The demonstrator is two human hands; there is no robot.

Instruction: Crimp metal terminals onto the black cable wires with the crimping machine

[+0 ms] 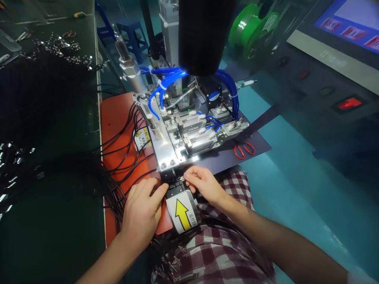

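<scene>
My left hand (pixel 145 203) is closed, fingers bent, at the left side of a small black fixture (pixel 176 190). Whatever lies inside its grip is hidden. From the right, my right hand (pixel 205 184) pinches thumb and finger together at the same fixture, over a tiny pale piece too small to name. Below the fixture is a white label with a yellow arrow (pixel 181 213). A metal machine (pixel 189 134) with cylinders and blue air tubes stands just beyond both hands. Black cables (pixel 114 189) trail from the left toward my left hand.
Red-handled scissors (pixel 244 150) lie on the dark plate right of the machine. A big heap of black cables with shiny metal ends (pixel 59 47) covers the left table. Loose wire ends (pixel 174 262) hang by my lap. A green spool (pixel 251 29) and a screen (pixel 349 29) stand behind.
</scene>
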